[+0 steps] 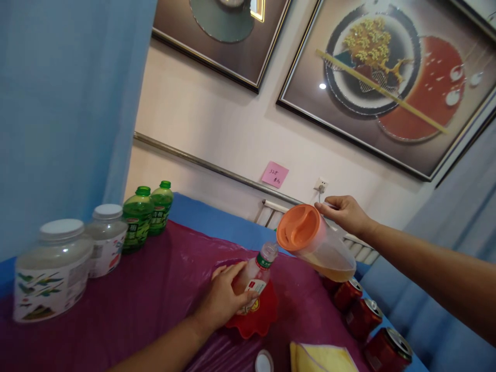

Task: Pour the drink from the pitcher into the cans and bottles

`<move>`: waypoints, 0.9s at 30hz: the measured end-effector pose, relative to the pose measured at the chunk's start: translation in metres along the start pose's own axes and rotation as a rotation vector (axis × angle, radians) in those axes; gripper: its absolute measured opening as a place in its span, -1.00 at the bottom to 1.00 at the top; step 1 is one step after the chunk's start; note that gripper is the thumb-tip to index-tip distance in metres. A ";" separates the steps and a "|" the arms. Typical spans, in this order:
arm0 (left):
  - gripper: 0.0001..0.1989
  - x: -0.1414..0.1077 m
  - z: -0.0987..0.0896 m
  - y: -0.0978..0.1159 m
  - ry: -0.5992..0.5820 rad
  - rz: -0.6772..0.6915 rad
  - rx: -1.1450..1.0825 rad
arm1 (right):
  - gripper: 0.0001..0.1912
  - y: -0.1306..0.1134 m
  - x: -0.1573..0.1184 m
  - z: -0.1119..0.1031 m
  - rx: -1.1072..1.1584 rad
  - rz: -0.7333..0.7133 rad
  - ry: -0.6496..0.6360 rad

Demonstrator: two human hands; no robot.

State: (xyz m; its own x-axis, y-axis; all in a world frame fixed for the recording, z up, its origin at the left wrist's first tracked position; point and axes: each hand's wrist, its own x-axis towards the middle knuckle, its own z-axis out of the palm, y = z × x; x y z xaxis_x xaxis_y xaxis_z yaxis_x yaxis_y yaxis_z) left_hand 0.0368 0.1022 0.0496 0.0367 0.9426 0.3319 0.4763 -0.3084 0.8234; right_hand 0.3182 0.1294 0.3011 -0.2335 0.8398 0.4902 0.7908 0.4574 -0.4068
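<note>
My left hand (227,294) is wrapped round a clear plastic bottle (251,276) with a green and red neck label and no cap on its mouth. The bottle leans slightly over a red scalloped plate (263,320). My right hand (344,213) grips the handle of a translucent plastic pitcher (329,256) with an orange lid (298,227). Pale amber liquid lies inside the tilted pitcher. Its spout is right at the bottle's mouth; whether liquid is flowing I cannot make out. A white cap (264,361) rests near the front of the table.
Two white-lidded jars (54,271) and two green bottles (137,219) line the left side. Several red cans (387,351) stand along the right edge. A folded yellow cloth (323,359) lies in front on the purple table cover (170,299). Blue curtains (70,103) hang at the sides.
</note>
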 end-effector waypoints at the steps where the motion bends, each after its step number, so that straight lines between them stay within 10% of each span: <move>1: -0.28 0.000 0.000 0.000 -0.001 0.000 -0.002 | -0.36 0.000 0.000 0.000 -0.001 0.001 0.000; 27: -0.29 0.000 0.002 -0.002 0.013 0.010 -0.006 | -0.35 0.002 0.000 0.000 0.017 0.016 -0.003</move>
State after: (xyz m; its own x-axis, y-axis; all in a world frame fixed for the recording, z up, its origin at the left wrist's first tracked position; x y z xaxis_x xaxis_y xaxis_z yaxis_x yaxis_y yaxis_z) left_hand 0.0374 0.1035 0.0472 0.0297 0.9378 0.3458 0.4705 -0.3183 0.8230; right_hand 0.3199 0.1304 0.2999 -0.2231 0.8478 0.4811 0.7848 0.4489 -0.4273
